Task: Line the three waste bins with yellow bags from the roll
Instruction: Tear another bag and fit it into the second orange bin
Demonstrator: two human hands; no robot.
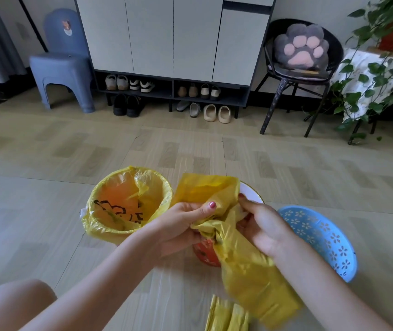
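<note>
Yellow bag (238,237) — bunched between left hand (181,225) and right hand (262,225) fingers.

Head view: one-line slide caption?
Both hands, left and right, pull open a yellow bag beside the already lined bin.

Middle bin (206,255) mostly hidden behind yellow bag (245,266); folded yellow strip (226,316), perhaps the roll, cut off below.

a home entryway. a tall cabinet (174,37) with pale doors stands against the wall, with pairs of shoes (128,82) and slippers (217,113) on its open bottom shelves. beside it: a blue plastic stool (61,77), a chair (300,70) bearing a paw-shaped cushion (301,46), a trailing houseplant (379,75). wood-pattern floor (190,151).
</note>
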